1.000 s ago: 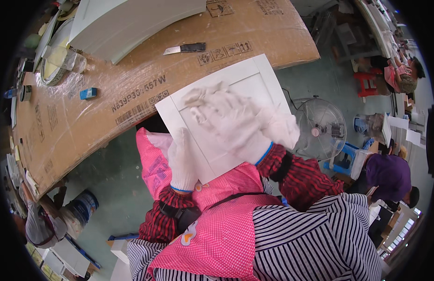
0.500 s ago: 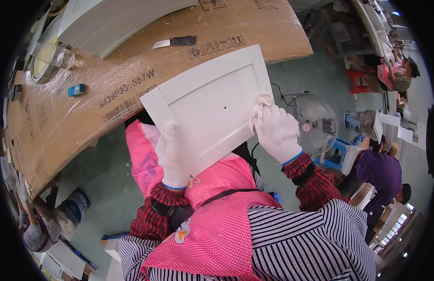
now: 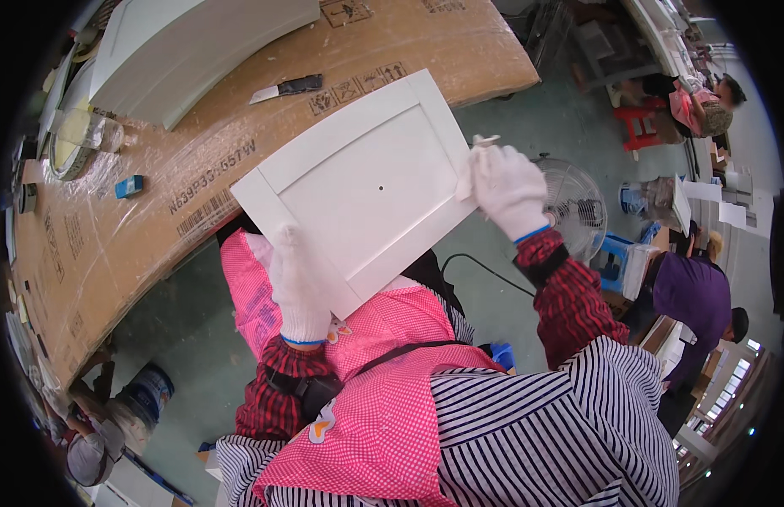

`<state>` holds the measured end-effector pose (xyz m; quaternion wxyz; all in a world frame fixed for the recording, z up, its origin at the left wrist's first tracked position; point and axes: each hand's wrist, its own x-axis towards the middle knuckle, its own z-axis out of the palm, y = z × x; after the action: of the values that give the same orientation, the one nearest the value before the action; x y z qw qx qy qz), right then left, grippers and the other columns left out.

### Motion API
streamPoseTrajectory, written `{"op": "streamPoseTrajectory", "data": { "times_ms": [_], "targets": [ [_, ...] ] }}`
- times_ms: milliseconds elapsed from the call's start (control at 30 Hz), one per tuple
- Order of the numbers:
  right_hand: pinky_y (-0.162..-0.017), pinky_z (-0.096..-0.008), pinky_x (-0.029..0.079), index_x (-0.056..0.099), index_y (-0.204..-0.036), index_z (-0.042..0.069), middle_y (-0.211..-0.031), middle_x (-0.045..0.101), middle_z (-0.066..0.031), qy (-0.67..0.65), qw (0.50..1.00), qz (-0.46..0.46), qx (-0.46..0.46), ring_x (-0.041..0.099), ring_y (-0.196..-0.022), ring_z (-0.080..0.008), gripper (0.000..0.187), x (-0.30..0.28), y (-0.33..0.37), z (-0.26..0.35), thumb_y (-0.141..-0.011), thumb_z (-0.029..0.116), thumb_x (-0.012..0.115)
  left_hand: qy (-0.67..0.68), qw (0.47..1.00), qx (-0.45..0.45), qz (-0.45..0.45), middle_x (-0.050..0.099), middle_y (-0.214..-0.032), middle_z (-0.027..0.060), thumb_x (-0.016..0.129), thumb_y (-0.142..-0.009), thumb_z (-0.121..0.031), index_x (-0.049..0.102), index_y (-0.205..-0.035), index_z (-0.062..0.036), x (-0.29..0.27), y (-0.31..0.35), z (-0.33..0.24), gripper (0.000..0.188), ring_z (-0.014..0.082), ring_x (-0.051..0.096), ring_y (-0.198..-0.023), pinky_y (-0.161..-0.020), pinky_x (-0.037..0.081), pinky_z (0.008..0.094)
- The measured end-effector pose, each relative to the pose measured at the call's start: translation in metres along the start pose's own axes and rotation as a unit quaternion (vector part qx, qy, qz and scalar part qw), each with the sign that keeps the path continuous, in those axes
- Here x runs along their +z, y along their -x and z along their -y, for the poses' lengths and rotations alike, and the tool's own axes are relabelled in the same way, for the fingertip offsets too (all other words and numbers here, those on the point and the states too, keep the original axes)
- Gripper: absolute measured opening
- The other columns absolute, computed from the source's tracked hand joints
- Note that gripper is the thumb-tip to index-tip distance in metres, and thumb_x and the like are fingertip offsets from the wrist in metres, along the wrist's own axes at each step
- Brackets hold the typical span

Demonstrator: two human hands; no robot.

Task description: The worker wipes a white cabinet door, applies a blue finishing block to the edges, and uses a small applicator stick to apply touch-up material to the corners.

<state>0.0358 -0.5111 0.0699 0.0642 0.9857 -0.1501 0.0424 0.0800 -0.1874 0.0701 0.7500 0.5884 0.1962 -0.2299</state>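
A white framed panel (image 3: 349,224), like a cabinet door with a sunken middle and a small dark hole, is tilted between the table edge and my lap. My left hand (image 3: 297,275), in a white knit glove, grips its lower left edge, fingers partly hidden. On the opposite side, my gloved right hand (image 3: 510,190) is closed on a whitish cloth (image 3: 465,182) at the panel's right edge. Pink apron fabric (image 3: 400,317) lies under the panel's lower corner.
On the cardboard-covered table (image 3: 96,262) are a scraper (image 3: 288,88), a small blue box (image 3: 130,187), a clear plastic container (image 3: 100,131) and white panels (image 3: 206,46). A floor fan (image 3: 578,203) and its cable are at right. Other people work at both sides.
My right hand and the cloth have shifted outward and slightly up along the panel's right edge. The left hand keeps its hold. The whole view has shifted a little.
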Motion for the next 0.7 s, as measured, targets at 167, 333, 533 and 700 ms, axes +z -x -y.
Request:
{"op": "streamPoseTrajectory", "data": {
  "times_ms": [167, 333, 533, 700],
  "targets": [
    [-0.082, -0.0464, 0.056, 0.067, -0.099, 0.003, -0.107, 0.066, -0.0180, -0.037, 0.992, -0.021, 0.116, 0.067, -0.092, -0.0400, 0.025, -0.058, -0.016, -0.024, -0.097, 0.028, 0.065, 0.081, 0.996, -0.029, -0.024, 0.059, -0.137, 0.0086, 0.045, -0.114, -0.040, 0.047, -0.149, -0.0008, -0.008, -0.004, 0.010, 0.053, 0.0185, 0.059, -0.123, -0.105, 0.050, 0.0333],
    [-0.082, -0.0464, 0.046, 0.068, -0.098, 0.018, -0.104, 0.065, -0.0021, -0.243, 0.925, -0.089, -0.277, 0.061, -0.096, -0.0221, 0.018, -0.084, 0.029, 0.123, -0.082, 0.024, 0.070, 0.018, 0.999, -0.022, -0.023, 0.057, -0.142, 0.0103, 0.044, -0.114, -0.042, 0.047, -0.149, -0.0023, 0.000, -0.007, 0.008, 0.053, 0.0199, 0.058, -0.127, -0.108, 0.050, 0.0358],
    [-0.078, -0.0437, 0.052, 0.069, -0.092, 0.013, -0.097, 0.062, -0.0074, -0.150, 0.969, -0.091, -0.176, 0.062, -0.090, -0.0311, 0.011, -0.021, -0.017, 0.031, -0.085, 0.021, 0.069, -0.017, 0.995, 0.096, -0.025, 0.059, -0.136, 0.0099, 0.045, -0.114, -0.040, 0.047, -0.147, -0.0005, -0.017, -0.010, 0.032, 0.051, 0.0191, 0.059, -0.123, -0.104, 0.052, 0.0345],
    [-0.069, -0.0457, 0.051, 0.070, -0.091, 0.009, -0.094, 0.057, -0.0065, -0.042, 0.989, -0.073, -0.125, 0.059, -0.087, -0.0314, 0.016, -0.018, -0.034, -0.019, -0.091, 0.025, 0.071, -0.036, 0.990, 0.120, -0.062, 0.063, -0.123, 0.0071, 0.049, -0.113, -0.035, 0.054, -0.139, 0.0010, -0.007, -0.002, 0.011, 0.045, 0.0161, 0.062, -0.112, -0.096, 0.052, 0.0321]
  ]
}}
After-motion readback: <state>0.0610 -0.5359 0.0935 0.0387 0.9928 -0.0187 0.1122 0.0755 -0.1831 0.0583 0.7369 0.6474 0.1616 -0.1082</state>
